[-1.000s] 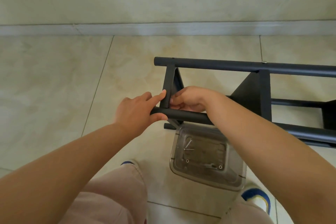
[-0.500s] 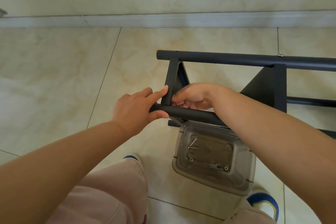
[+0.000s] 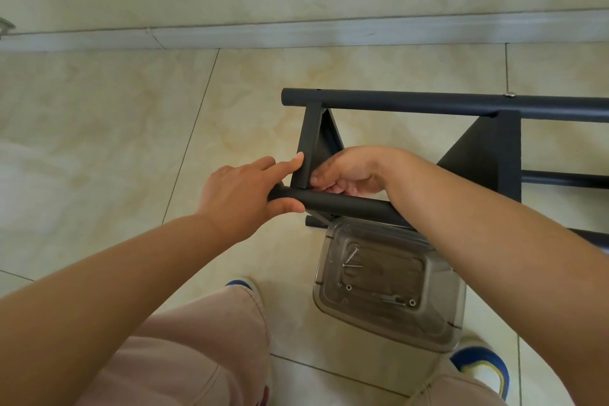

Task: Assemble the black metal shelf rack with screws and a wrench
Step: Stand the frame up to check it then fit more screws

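In the head view, the black metal rack lies on its side across the centre and right of the frame, on the pale tiled floor, its long tubes running off the right edge and a short cross-plate joining the far tube to the near tube at the left end. It looks rigid and fairly heavy, with a matte coating that should give decent grip; being round, the tubes could roll in the palm, so I would judge the best hold to be right beside a joint, where the cross-plate stops any twist. The left hand does just that: fingers and thumb are wrapped round the free end of the near tube, while the index finger lies straight up against the edge of the cross-plate. The right hand sits just right of the plate, above the near tube, its fingers curled in toward the joint; whether they pinch a screw there cannot be told, since the fingertips are hidden. In the lower centre, just under the near tube, a clear plastic tray holds loose screws and a small wrench, untouched.
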